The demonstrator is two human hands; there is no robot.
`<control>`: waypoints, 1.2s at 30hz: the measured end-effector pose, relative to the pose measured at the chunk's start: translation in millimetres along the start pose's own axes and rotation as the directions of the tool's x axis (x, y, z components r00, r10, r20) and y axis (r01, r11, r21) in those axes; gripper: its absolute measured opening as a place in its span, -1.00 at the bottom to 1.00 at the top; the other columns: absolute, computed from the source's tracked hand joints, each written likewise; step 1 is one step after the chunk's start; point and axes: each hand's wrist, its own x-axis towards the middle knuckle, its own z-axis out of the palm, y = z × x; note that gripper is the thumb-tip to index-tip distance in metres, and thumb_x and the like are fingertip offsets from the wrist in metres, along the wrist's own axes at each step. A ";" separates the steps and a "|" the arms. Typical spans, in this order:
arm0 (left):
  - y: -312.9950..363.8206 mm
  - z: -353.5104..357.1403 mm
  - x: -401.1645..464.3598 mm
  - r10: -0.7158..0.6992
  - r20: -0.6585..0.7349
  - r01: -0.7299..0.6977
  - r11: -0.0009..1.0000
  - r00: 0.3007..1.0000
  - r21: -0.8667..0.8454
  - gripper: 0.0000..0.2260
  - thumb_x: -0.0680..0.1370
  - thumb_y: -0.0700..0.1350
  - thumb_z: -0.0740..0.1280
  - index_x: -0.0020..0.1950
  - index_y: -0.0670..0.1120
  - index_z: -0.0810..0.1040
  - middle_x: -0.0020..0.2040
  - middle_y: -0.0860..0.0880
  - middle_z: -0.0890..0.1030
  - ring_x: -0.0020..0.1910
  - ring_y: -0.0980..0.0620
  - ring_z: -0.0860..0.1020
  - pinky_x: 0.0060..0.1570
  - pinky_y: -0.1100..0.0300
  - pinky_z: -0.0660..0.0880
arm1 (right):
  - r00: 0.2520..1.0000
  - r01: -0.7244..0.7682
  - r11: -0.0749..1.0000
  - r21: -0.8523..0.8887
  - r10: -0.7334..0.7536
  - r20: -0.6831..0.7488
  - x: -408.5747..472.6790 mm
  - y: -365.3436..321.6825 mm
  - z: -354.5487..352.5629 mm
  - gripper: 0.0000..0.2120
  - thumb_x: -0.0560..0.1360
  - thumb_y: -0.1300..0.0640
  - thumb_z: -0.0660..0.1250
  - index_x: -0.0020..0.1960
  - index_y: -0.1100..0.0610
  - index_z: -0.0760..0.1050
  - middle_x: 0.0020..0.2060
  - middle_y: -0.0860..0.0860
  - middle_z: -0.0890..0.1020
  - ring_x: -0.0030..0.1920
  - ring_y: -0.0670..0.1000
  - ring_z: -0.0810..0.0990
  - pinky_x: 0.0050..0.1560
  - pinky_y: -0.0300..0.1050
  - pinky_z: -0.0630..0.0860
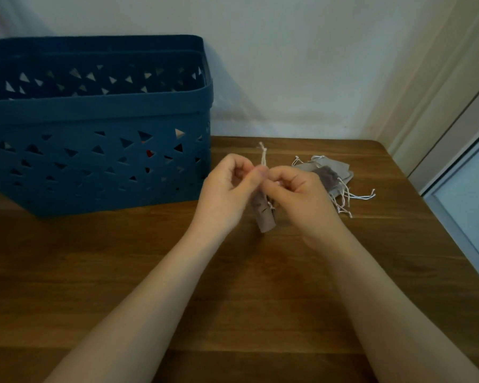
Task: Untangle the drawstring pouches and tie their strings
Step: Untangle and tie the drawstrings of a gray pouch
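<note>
I hold one small grey pouch (264, 214) up off the surface (233, 286), between my two hands, and everything turns on how it hangs from my fingers. Its body drops straight down below my fingertips, long axis near upright, while its string (263, 156) runs the other way, up and slightly away from me, ending in a small knot above my hands. My left hand (227, 189) has its fingers curled, thumb and forefinger pinching the string just where it leaves the pouch mouth. My right hand (296, 194) meets it there, fingers also curled in on the same spot, pinching either the string or the gathered neck; the blur keeps me from telling which strand each hand has. The two sets of fingertips touch, so neither hand is nearer: both are on the work.

I judge that I am in the middle of tying, and that the next pull should go sideways, hands drawing apart along a level line.

Room for that differs by side. To my left the blue basket (94, 161) stands near, its corner close to my left knuckles. To my right and a little farther back lies the pile of other pouches (327, 172), their white strings (357, 196) trailing toward the surface's right edge, near my right hand. Toward me the wood lies bare.
</note>
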 end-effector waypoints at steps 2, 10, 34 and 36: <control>-3.4 4.0 -4.8 -0.033 0.056 0.029 0.997 0.998 0.069 -0.92 0.56 -0.01 0.26 -0.07 0.02 0.49 -0.29 0.10 0.52 -0.40 0.27 0.47 -0.36 0.38 0.39 | 0.993 -0.094 0.981 0.172 0.105 -0.056 0.5 -0.9 0.7 -0.85 0.54 0.20 0.24 -0.12 0.10 0.58 -0.28 -0.01 0.60 -0.24 -0.09 0.54 -0.17 -0.22 0.50; -9.0 2.2 -6.2 0.166 0.142 -0.201 0.937 0.976 0.285 -0.89 0.58 -0.12 0.27 0.05 -0.06 0.56 -0.11 0.09 0.52 -0.41 0.14 0.52 -0.41 0.35 0.42 | 0.983 -0.170 0.961 0.219 0.182 -0.035 -0.1 -6.4 1.5 -0.79 0.54 0.19 0.23 -0.16 0.03 0.61 -0.19 -0.02 0.64 -0.07 -0.02 0.57 0.03 -0.03 0.49; 11.7 -17.2 0.7 -0.196 0.502 0.085 0.968 0.842 0.235 -0.80 0.61 -0.09 0.18 -0.17 -0.04 0.51 -0.33 0.04 0.48 -0.42 0.16 0.45 -0.41 0.28 0.41 | 0.991 0.126 0.980 0.153 -0.117 -0.069 8.4 -19.0 -2.4 -0.79 0.56 0.35 0.13 -0.05 0.11 0.47 -0.35 -0.02 0.55 -0.30 -0.15 0.54 -0.18 -0.36 0.45; 12.2 -17.9 2.0 -0.185 0.521 0.010 0.947 0.833 0.320 -0.81 0.61 -0.08 0.17 -0.11 -0.10 0.52 -0.34 0.07 0.48 -0.45 0.23 0.45 -0.40 0.33 0.41 | 0.990 0.137 0.989 0.048 -0.136 -0.024 9.0 -21.1 -2.5 -0.79 0.56 0.33 0.15 -0.07 0.09 0.49 -0.33 -0.05 0.58 -0.26 -0.16 0.57 -0.11 -0.37 0.47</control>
